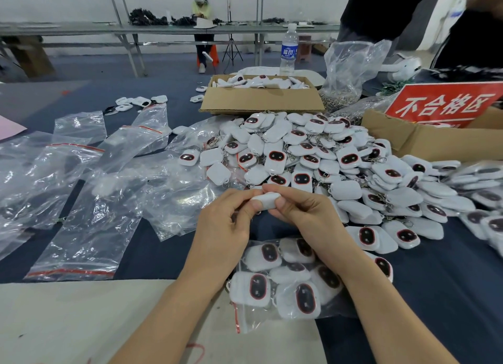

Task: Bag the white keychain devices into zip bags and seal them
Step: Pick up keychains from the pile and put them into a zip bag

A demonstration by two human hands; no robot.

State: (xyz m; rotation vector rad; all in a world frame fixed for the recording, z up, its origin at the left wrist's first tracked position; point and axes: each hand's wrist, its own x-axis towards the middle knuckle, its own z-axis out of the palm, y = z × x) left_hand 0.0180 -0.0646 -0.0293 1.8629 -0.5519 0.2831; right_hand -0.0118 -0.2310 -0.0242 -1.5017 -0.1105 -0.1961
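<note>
1. Both hands were raised together above the near part of the table, sharing one white keychain device between them.
2. The left hand had its fingers curled, with thumb and fingertips pinching the left end of the device.
3. The right hand was curled over the top of the device with the thumb beneath, gripping its right end.
4. Under the wrists lay a zip bag holding several devices, most with their dark oval faces up. Its red zip strip was at the left end, and I could not tell whether it was pressed closed.
5. A big pile of devices sat just behind the hands and spread away to the right.
6. Empty zip bags lay scattered and overlapping on the left side of the table.
7. Beyond the pile stood a cardboard box with more white pieces in it, and a water bottle stood upright behind it.
8. Right of the box, a clear plastic sack slumped over a heap of metal rings.
9. A red sign with white characters stood in a second box on the right.
10. A seated person was at the far bench, and someone in dark clothes stood at the upper right.
</note>
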